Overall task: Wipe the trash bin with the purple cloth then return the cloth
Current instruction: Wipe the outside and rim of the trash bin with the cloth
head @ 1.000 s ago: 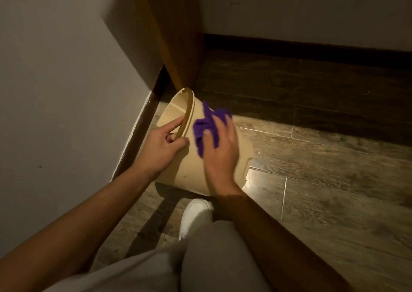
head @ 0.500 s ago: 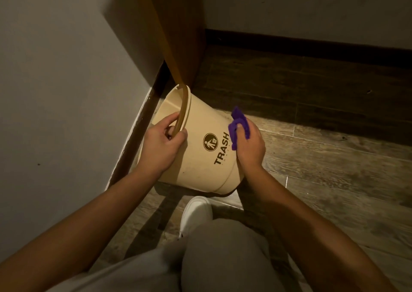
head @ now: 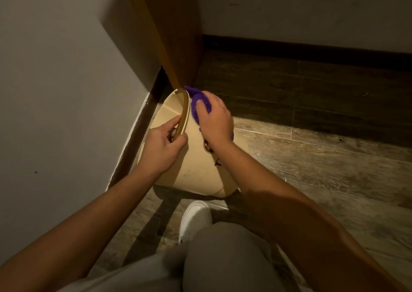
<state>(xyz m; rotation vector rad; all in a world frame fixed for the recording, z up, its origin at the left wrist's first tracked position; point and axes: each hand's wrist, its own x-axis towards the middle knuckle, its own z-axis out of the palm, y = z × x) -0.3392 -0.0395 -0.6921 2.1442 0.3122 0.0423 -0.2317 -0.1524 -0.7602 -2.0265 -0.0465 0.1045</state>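
We can read no full word. On the side of the cream trash bin (head: pixel 196 169), just below the right hand (head: pixel 215 118), we see part of a dark round emblem (head: pixel 207 148), mostly hidden under the wrist, so we cannot make out its picture. Lower on the same side of the bin, near the forearm, a small dark mark (head: pixel 217 163) looks like a single letter, perhaps a "T", but the arm covers whatever lettering follows it. We find no other label, number or sign.
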